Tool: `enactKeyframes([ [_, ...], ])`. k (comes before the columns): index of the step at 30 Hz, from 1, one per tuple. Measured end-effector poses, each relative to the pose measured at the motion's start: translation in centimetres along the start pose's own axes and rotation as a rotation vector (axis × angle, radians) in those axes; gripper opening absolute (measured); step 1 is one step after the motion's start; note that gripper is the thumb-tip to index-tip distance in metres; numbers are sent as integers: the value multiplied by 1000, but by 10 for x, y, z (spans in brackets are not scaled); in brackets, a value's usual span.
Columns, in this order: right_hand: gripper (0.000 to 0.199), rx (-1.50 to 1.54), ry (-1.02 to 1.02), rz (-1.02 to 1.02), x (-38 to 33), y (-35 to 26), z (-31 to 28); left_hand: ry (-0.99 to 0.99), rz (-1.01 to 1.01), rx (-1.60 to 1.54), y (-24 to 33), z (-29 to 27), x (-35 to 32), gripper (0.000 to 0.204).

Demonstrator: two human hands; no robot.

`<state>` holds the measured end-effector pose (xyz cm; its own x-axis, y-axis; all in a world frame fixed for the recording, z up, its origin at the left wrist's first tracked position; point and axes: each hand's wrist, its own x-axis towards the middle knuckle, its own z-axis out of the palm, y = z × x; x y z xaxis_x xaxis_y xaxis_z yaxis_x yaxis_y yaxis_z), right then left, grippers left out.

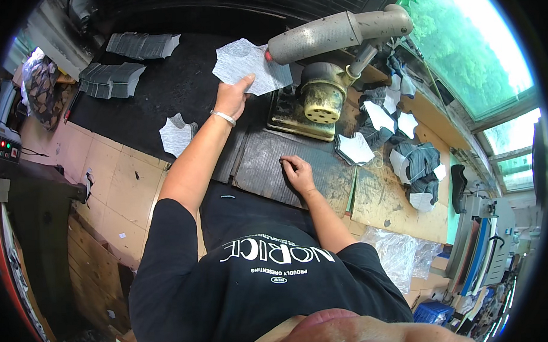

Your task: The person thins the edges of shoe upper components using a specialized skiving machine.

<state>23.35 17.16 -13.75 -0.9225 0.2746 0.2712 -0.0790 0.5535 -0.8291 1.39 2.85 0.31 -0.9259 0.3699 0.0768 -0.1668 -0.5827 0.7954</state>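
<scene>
The left hand (232, 100) is clamped on a grey fabric piece (240, 59), thumb on top and fingers beneath. The piece is raised over the black table (163, 96), and the red end (268, 55) of a grey metal cylinder (317, 37) overlaps it in this view. A pale band (224, 117) circles the left wrist.

The right hand (300, 176) rests on a dark ribbed board (265, 168) nearer the person's body, its fingers curled in; the fingertips are too small to tell whether they pinch anything. The two hands are well apart.

Just beyond the board stands a stained machine with a round metal head (324, 97). A pile of pale cut pieces (355, 149) lies just to its right, and a dark cloth bundle (422, 172) with pale patches lies farther right on a wooden board (377, 197). Two long stacks, a far stack (140, 45) and a near stack (109, 80), lie at the table's far left. A small heap of cut pieces (176, 136) sits at the table's near edge, left of the left forearm.
</scene>
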Motion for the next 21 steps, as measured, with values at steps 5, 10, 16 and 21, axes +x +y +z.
enactKeyframes([
  [5,13,13,-2,-3,0,1,1,58,-28,-2,5,0,8,32],
  [10,13,22,2,-3,-1,4,2,68,6,-54,13,8,16,29],
  [16,12,24,-2,13,0,1,1,130,23,-71,22,5,25,29],
  [21,12,36,-5,11,0,-1,1,145,65,-102,30,8,32,31],
])
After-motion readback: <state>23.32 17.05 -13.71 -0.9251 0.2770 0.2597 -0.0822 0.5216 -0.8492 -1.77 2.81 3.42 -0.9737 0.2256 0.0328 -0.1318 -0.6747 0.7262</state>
